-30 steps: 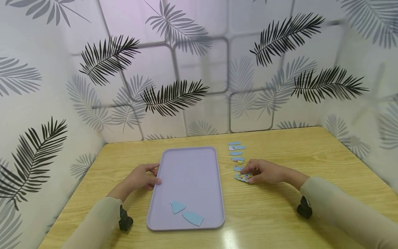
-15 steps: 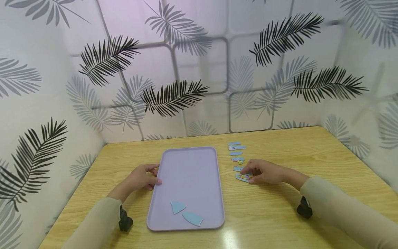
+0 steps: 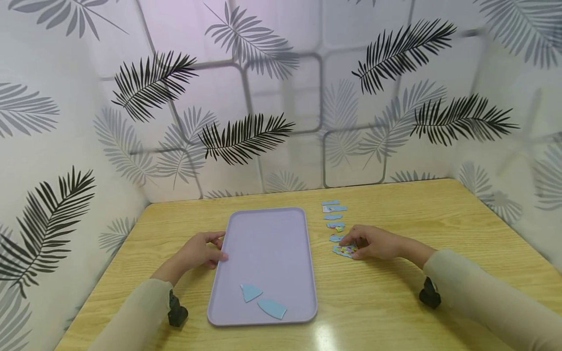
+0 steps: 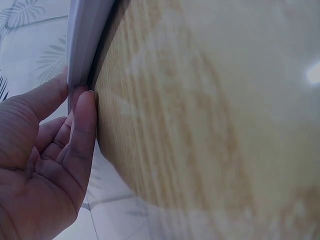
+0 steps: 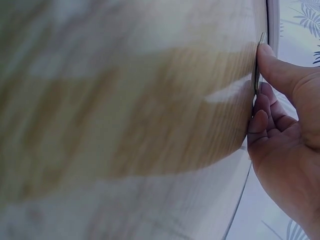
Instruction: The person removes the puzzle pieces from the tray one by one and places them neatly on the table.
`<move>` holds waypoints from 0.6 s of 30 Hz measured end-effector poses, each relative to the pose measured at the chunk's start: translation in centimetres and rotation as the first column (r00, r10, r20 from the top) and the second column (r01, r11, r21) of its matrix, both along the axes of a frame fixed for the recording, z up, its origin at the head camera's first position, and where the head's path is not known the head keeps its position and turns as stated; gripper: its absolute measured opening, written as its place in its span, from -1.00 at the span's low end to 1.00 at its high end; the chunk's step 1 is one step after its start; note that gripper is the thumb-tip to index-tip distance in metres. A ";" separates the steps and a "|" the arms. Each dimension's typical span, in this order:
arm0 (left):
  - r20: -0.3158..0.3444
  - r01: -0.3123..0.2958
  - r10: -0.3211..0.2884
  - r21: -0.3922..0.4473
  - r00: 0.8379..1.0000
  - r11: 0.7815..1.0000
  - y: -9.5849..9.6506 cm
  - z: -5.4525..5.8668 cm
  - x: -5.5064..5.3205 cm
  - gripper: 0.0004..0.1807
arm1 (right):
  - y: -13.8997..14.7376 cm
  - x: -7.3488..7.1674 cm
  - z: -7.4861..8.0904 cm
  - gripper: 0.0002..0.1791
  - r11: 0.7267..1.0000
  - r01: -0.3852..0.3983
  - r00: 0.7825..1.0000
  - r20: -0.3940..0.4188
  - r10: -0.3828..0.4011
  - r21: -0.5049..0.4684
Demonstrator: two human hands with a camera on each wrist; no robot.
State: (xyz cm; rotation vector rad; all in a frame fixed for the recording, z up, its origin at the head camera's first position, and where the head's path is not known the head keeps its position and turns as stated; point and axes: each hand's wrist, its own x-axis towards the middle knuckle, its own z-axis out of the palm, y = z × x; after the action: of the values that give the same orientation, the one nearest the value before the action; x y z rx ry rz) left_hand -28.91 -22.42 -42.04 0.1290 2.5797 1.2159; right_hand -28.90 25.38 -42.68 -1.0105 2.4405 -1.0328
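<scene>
My left hand (image 3: pixel 201 251) holds the left rim of a pale purple tray (image 3: pixel 265 243), thumb on top of the edge; in the left wrist view the fingers (image 4: pixel 82 120) curl against the tray's side. Two plain light-blue puzzle pieces (image 3: pixel 272 308) lie apart near the tray's front. To the right of the tray, my right hand (image 3: pixel 373 242) pinches a multicoloured puzzle piece with a blue edge (image 3: pixel 343 250) flat on the table, partly hidden by the fingers. In the right wrist view that piece appears edge-on as a thin strip by the thumb (image 5: pixel 270 62).
Several more blue puzzle pieces (image 3: pixel 333 217) lie in a column behind the right hand, the nearest (image 3: pixel 335 238) close to its fingertips. The wooden table (image 3: pixel 395 307) meets a leaf-patterned wall covering (image 3: pixel 281 161) at the back and both sides.
The multicoloured puzzle piece has shifted very slightly to the right under my right hand's fingers. My left hand and the tray have stayed put.
</scene>
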 end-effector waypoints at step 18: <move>0.011 -0.009 0.010 -0.006 1.000 1.000 0.1 0.1 0.0 -0.20 | -0.6 0.3 0.9 -0.62 1.000 0.026 0.999 -0.024 -0.026 0.013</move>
State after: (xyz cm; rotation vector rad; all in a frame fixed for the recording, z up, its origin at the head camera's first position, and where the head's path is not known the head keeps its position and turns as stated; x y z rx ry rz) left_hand -28.95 -22.37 -41.96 0.1087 2.5775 1.2085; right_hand -28.62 24.82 -41.75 -0.9943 2.4828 -1.0166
